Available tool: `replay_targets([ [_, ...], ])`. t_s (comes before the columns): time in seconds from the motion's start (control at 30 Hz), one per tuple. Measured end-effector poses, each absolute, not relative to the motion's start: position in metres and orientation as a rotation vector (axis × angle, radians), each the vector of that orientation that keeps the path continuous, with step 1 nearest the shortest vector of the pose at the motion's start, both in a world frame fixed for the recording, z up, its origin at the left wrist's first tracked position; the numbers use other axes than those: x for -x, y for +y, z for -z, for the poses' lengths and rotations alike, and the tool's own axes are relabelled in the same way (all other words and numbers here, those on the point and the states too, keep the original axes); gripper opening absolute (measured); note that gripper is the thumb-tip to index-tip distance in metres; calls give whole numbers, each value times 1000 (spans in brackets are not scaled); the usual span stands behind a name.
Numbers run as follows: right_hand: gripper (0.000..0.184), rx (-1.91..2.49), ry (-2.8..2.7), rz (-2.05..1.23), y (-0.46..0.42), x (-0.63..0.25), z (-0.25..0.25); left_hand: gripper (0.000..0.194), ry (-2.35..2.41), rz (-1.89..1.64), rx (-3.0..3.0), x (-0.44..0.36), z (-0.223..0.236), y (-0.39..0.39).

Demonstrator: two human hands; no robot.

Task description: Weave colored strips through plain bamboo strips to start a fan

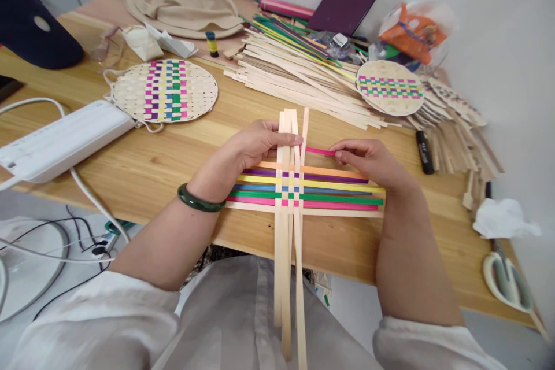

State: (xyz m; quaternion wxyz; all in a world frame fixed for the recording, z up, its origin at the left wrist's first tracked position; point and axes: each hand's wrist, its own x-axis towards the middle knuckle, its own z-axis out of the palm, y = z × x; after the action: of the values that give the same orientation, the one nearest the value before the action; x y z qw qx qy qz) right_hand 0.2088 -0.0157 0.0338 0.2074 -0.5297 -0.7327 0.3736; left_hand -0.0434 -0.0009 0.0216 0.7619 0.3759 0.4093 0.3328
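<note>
Just right of the frame's centre, the right hand (368, 161) pinches a magenta strip (318, 151), its long axis running left to right; the left hand (256, 143) grips pale strips (285, 243) pointing up and down the frame.

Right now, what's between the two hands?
Head view: the upper pink strip, pinched in the right hand, and the far end of a pale strip beside the left hand.

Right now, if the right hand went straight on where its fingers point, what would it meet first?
Past the pink strip it pinches, the right hand would probably meet the rightmost pale lengthwise strip, then the left hand; depth is unclear.
</note>
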Motion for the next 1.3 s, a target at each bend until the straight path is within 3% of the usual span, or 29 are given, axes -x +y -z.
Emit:
replay_targets([
  [0.47, 34, 1453, -2250, -1065, -24, -207, -47, 20, 960, -730, -776, 35, -17, -4],
  [1.0, 20, 1560, -2201, -637, -32, -188, -46, 20, 1103, -715, -1098, 37, -11, -3],
  [1.3, 17, 1654, -2191, -565, -31, -192, -45, 12, 948, -695, -883, 40, -20, -1],
])
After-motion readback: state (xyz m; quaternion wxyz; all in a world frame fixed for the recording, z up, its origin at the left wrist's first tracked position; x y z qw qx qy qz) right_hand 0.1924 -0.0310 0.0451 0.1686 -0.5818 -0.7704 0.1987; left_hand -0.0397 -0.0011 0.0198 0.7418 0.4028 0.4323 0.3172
